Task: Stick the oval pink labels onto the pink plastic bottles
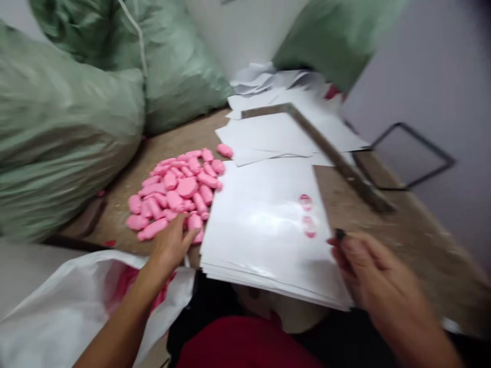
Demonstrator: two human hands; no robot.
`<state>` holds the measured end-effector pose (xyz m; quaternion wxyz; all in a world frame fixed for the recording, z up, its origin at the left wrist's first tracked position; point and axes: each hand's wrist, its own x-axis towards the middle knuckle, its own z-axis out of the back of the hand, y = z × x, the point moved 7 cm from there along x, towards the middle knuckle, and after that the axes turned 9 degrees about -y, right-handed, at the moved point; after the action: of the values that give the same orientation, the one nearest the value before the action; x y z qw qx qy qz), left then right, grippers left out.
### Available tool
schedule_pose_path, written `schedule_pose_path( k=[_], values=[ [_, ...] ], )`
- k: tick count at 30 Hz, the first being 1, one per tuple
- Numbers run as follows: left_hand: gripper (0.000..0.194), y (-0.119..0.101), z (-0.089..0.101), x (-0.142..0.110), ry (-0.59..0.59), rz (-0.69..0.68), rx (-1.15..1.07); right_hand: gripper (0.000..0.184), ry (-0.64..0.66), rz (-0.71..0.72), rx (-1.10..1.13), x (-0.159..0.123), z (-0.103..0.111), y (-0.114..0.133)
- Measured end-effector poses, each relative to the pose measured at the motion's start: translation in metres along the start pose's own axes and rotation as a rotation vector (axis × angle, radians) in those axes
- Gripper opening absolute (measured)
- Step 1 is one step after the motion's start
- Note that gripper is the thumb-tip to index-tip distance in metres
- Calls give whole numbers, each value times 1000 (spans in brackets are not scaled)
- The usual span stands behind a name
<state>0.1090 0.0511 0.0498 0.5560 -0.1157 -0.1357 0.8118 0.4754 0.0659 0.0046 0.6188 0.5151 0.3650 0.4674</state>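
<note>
My left hand (172, 243) reaches to the near edge of a heap of small pink moulded pieces (187, 187), some shaped like little bottles. Its thumb and forefinger are apart, and the other fingertips are partly hidden. A pink piece (195, 221) lies right by the thumb. My right hand (370, 260) is closed on a small thing with a black end (339, 234); the rest of it is hidden in the fingers. Between the hands lies a stack of white sheets (264, 214). Two pink marks or stickers (306, 202) show on the top sheet, near its right side.
A bent flat bar (326, 148) lies over more white sheets (268, 135) on the brown table (414, 230). Large green sacks (69, 128) crowd the left and back. An open white bag (76, 301) with pink contents hangs below left. A dark frame (429, 143) is at right.
</note>
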Motion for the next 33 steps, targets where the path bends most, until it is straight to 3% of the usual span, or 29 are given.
schedule_pose_path(
  k=[2, 5, 8, 10, 12, 14, 18, 21, 25, 33],
  values=[
    [66, -9, -12, 7, -12, 25, 19, 38, 7, 34, -72, -1, 4, 8],
    [77, 5, -18, 14, -44, 105, 14, 35, 18, 68, -213, 4, 7, 12],
    [62, 21, -8, 16, -136, 133, 13, 30, 47, 137, -364, 12, 7, 8],
    [48, 15, 4, 13, -186, 79, 2, 30, 66, 168, -441, 18, 5, 6],
    [39, -11, 10, 12, -168, -54, -51, 28, 62, 198, -511, 25, 4, 6],
    [31, -57, 2, 10, -59, -273, -133, 25, 51, 249, -587, 33, 2, 10],
    [30, -165, -39, -3, 216, -767, -287, 18, 67, 353, -728, 46, -6, 17],
    [40, -211, -78, -9, 349, -956, -238, 16, 77, 366, -754, 52, -7, 15],
    [40, -223, -111, -13, 489, -1050, -142, 13, 91, 374, -760, 53, -9, 12],
    [48, -218, -113, -14, 465, -1078, -160, 11, 64, 458, -791, 49, -11, 17]
  ],
)
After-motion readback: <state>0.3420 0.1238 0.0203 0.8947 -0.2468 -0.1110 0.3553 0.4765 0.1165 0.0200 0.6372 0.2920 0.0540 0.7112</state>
